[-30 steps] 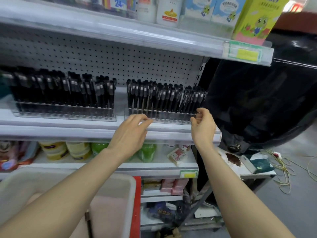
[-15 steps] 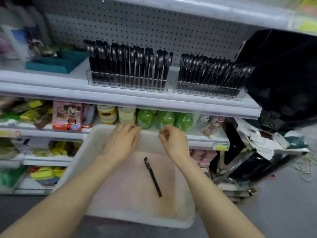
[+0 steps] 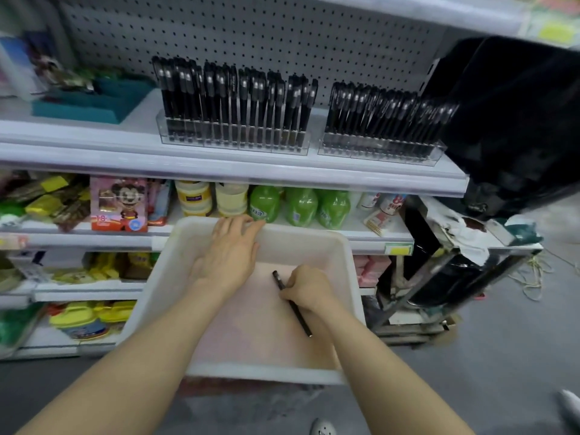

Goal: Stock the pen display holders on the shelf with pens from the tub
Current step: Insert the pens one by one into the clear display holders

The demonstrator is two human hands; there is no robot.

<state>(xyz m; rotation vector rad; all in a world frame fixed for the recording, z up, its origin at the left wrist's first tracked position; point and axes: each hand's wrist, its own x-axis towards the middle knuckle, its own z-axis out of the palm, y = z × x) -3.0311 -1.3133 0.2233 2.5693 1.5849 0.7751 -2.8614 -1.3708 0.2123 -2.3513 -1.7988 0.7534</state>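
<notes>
your left hand (image 3: 230,259) lay palm down over the white tub (image 3: 346,246), with the forearm running up from the lower left and the wrist straight. its fingers were extended and close together, holding nothing. the tips reached the tub's far rim; contact with the rim could not be confirmed.

your right hand (image 3: 309,288) sat lower in the tub, just to the right of the left hand and apart from it. its knuckles were up and the forearm entered over the near rim. its fingers were curled round a single black pen (image 3: 299,318), gripping it nearer one end. that short end stuck out past the fingers towards the far left, and the longer part trailed back beside your wrist. whether the pen rested on the tub floor or was lifted off it could not be determined.

on the shelf (image 3: 219,171) above the tub, the left holder (image 3: 232,138) and the right holder (image 3: 379,149) stood side by side. both were clear and carried upright rows of black pens.
</notes>
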